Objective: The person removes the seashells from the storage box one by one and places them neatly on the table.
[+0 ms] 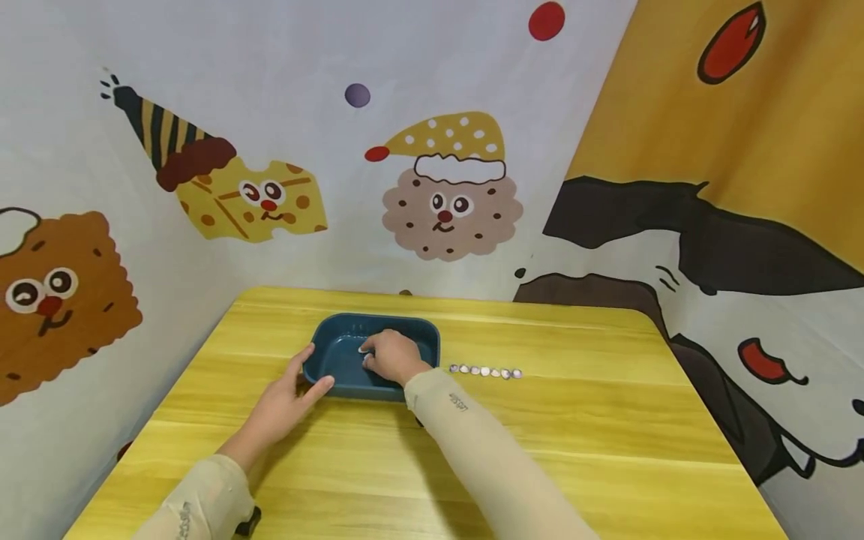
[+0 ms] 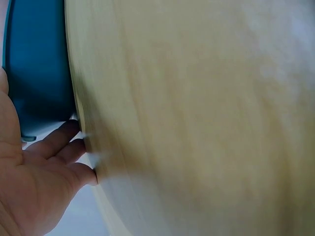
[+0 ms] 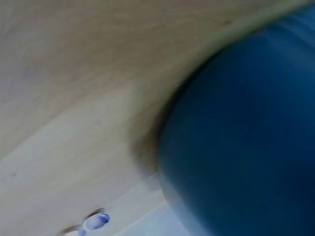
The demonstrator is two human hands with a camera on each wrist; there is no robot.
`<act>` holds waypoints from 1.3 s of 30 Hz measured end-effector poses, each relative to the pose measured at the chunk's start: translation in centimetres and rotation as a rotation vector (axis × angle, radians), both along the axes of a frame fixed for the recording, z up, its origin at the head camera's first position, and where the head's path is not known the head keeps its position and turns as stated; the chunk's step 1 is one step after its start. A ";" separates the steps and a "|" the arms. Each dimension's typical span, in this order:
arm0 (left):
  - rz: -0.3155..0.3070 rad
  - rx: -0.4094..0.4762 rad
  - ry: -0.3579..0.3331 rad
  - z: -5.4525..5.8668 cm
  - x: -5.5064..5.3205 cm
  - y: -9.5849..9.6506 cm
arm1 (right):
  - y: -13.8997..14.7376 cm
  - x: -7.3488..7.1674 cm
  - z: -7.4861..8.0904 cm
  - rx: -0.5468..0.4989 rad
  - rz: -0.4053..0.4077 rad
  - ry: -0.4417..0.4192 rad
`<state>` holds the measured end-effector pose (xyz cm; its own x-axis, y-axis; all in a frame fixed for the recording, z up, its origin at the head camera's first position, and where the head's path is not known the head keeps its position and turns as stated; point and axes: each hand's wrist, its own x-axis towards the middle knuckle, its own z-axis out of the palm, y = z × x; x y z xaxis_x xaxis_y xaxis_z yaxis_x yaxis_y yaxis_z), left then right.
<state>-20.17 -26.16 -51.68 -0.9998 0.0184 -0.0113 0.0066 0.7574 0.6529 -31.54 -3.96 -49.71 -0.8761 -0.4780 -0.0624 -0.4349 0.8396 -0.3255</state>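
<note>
A dark blue rectangular tray (image 1: 371, 393) sits on the table. At its near-left corner, my left hand (image 1: 278, 405) holds it, thumb at the near rim and fingers along the left side. In the left wrist view, the fingers (image 2: 61, 140) lie by the tray's outer wall. My right hand (image 1: 393, 355) reaches over the right side into the tray, fingers bent downward. Pale spots show at its fingertips; I cannot tell whether it pinches something. Right of the tray, several small round white-and-purple pieces (image 1: 485, 371) form a straight row; two show in the right wrist view (image 3: 96, 221).
The yellow wood-grain table (image 1: 574, 435) has rounded far corners. Behind it hangs a white cloth (image 1: 283, 67) printed with cartoon food faces, with a yellow and dark patterned part (image 1: 648, 112) on the right. The tray's right end (image 3: 236, 128) fills much of the right wrist view.
</note>
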 end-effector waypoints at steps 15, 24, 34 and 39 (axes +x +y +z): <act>0.005 -0.002 -0.013 0.3 -0.1 0.2 | 1.0 -0.4 -0.2 0.023 0.069 0.003; 0.002 -0.009 0.001 0.2 0.0 0.3 | 1.5 -0.5 0.4 0.139 0.091 -0.021; -0.005 -0.016 0.022 0.3 0.0 0.2 | 3.1 -0.5 0.9 0.074 0.154 0.021; -0.005 -0.008 0.019 0.1 0.0 0.2 | 3.2 -0.2 0.7 0.080 0.181 0.097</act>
